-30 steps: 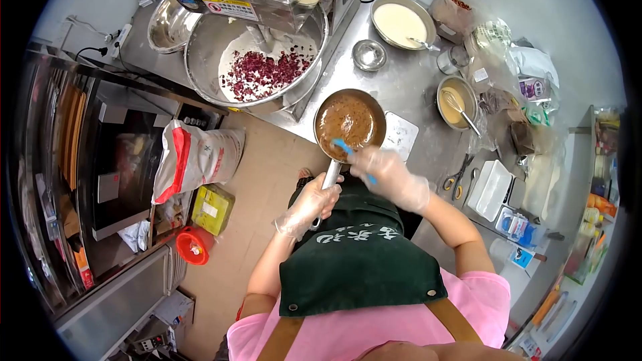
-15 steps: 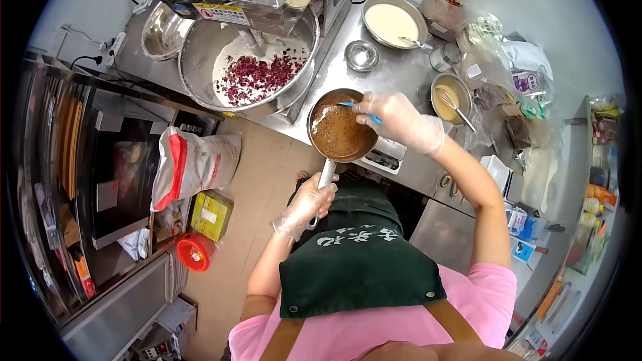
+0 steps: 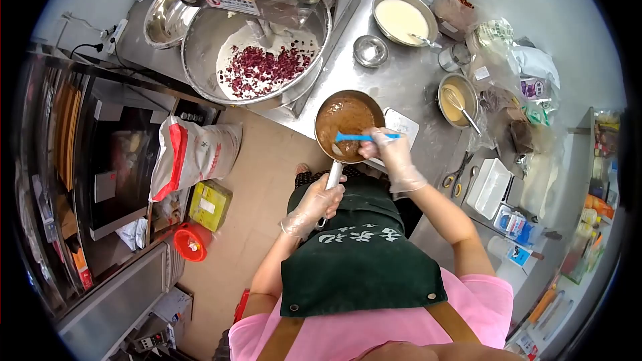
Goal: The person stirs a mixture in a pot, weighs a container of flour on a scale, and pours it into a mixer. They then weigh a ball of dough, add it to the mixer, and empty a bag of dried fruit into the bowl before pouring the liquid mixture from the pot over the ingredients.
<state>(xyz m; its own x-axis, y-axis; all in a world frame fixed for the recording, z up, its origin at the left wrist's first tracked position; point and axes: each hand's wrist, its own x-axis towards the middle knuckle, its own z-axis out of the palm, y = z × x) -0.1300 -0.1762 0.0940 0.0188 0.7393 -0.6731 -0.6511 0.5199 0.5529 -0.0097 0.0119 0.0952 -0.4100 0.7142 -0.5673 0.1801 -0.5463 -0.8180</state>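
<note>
My gloved left hand [image 3: 314, 206] is wrapped round the pale handle of a saucepan [image 3: 336, 174]. Brown liquid [image 3: 351, 115] with darker bits covers the pan's inside. In my gloved right hand [image 3: 389, 150] is a blue-handled spatula [image 3: 364, 138], held across the pan, its pale head low near the pan's front wall. Behind the pan's right rim, partly covered, lies a white kitchen scale [image 3: 403, 127]. Up and left of the pan stands a large mixer bowl [image 3: 189, 70] holding white flour-like powder and dark red dried pieces [image 3: 264, 70].
On the steel counter [image 3: 401, 70] stand a small metal bowl [image 3: 370, 51], a bowl of cream-coloured liquid [image 3: 403, 20] and a bowl with a whisk [image 3: 458, 101]. Scissors [image 3: 457, 177] lie at the right. Left below are a flour sack [image 3: 197, 158] and a red bucket [image 3: 190, 243].
My right hand has come down and nearer to me, bringing the spatula from the back of the pan to its front. More of the scale shows. My left hand keeps its grip.
</note>
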